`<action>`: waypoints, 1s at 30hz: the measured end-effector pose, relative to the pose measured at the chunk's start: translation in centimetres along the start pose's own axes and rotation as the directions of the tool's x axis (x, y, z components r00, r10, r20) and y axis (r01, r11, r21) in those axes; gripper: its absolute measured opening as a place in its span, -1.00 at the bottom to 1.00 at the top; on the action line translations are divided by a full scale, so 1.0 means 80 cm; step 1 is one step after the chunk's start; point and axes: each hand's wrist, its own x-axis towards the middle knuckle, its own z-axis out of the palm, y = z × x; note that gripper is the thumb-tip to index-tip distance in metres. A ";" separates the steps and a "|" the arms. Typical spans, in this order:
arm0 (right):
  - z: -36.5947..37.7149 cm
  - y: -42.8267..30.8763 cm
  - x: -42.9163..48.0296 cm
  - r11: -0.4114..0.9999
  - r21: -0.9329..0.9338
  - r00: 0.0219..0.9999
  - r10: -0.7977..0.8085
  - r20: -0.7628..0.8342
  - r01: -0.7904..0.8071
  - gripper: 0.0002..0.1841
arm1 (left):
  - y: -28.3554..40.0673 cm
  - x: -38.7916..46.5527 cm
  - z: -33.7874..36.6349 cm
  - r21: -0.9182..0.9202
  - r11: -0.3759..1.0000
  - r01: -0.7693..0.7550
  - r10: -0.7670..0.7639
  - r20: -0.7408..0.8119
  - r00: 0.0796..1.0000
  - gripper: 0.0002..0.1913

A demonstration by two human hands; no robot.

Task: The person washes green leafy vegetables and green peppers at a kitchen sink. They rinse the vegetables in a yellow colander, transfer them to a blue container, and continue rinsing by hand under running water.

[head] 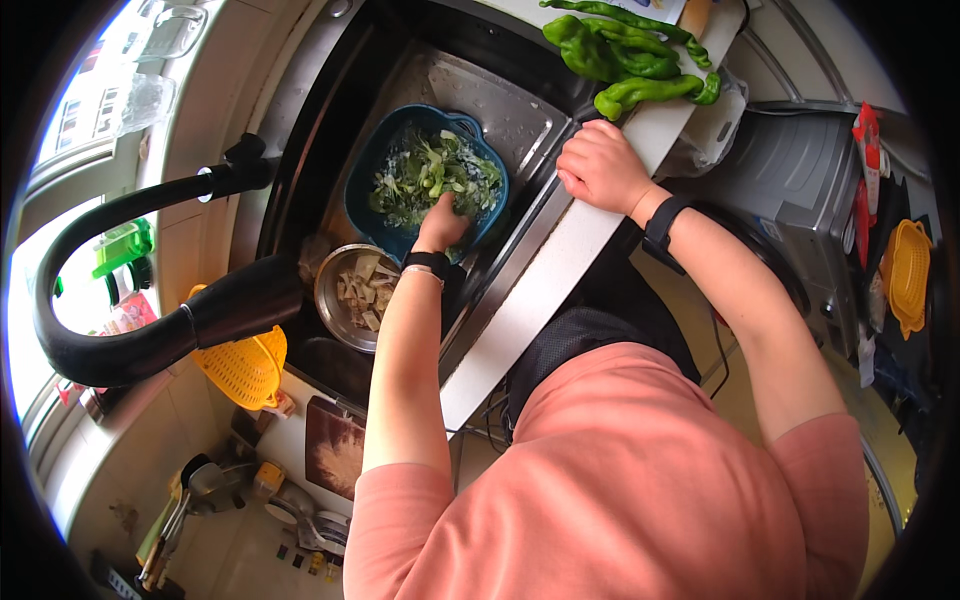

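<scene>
My left hand [441, 225] reaches into a blue plastic basin [358, 196] that stands in the sink. Its fingers are partly hidden among wet leafy greens [420, 171], with whitish water or foam around them. My right hand [604, 166] rests on the white counter edge [555, 251] beside the sink, fingers curled in and nothing visible in them. Close to my left wrist, a round metal bowl [324, 296] holds pale cut chunks [361, 289]; my forearm covers part of it.
Long green peppers [626, 52] lie on the counter near my right hand. A black faucet [247, 300] arches over the left side of the sink [495, 94]. A yellow strainer basket [244, 371] stands beside it. Kitchen utensils [169, 517] are at lower left.
</scene>
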 end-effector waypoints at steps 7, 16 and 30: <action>0.001 0.001 -0.001 1.000 -0.006 1.000 -0.006 -0.006 0.006 -0.93 | 0.009 -0.026 -0.033 -0.543 0.834 -0.096 0.010 -0.158 0.987 -0.40; 0.001 0.000 -0.001 1.000 -0.010 1.000 -0.017 -0.023 0.017 -0.92 | -0.030 -0.046 -0.084 -0.735 0.676 0.051 -0.106 -0.029 0.994 -0.52; 0.001 0.001 0.000 1.000 0.006 0.999 -0.018 -0.037 0.018 -0.91 | -0.057 -0.024 -0.080 0.129 0.991 0.027 0.062 -0.640 0.766 -0.72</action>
